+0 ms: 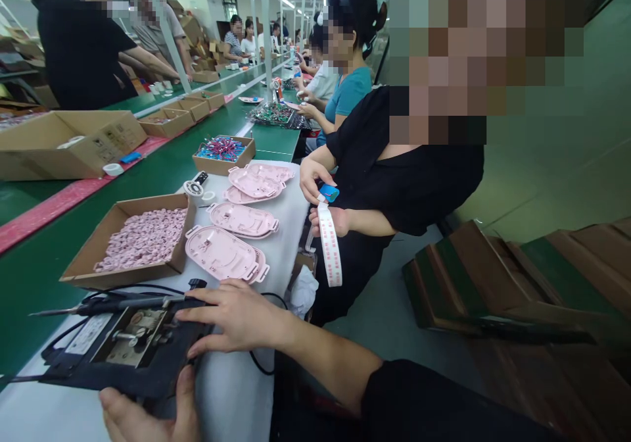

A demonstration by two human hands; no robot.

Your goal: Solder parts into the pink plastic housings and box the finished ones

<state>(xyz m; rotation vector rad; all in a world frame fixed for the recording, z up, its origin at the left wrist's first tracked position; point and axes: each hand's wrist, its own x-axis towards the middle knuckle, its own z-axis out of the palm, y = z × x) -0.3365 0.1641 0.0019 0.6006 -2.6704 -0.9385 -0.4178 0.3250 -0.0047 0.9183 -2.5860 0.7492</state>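
Note:
A flat black device (162, 373) with an exposed metal mechanism (135, 337) lies on the white-covered worktop in front of me. Along its far side runs a black pen-shaped tool with a thin metal tip (98, 306), with black cables around it. My right hand (236, 320) grips the device's right end, fingers spread across its top and edge. At the near edge my left hand (152, 416) grips it too, thumb and finger apart; part of this hand is cut off by the frame. Just beyond are pink plastic shells (221, 251) and a cardboard box of small pink parts (182, 268).
A co-worker (409, 172) to my right holds a blue piece (329, 193) and a printed white label strip (329, 245). A box of coloured wired parts (224, 164) stands farther along. Across the green line (167, 166) is a large carton (113, 139). Cartons (473, 277) stack at right.

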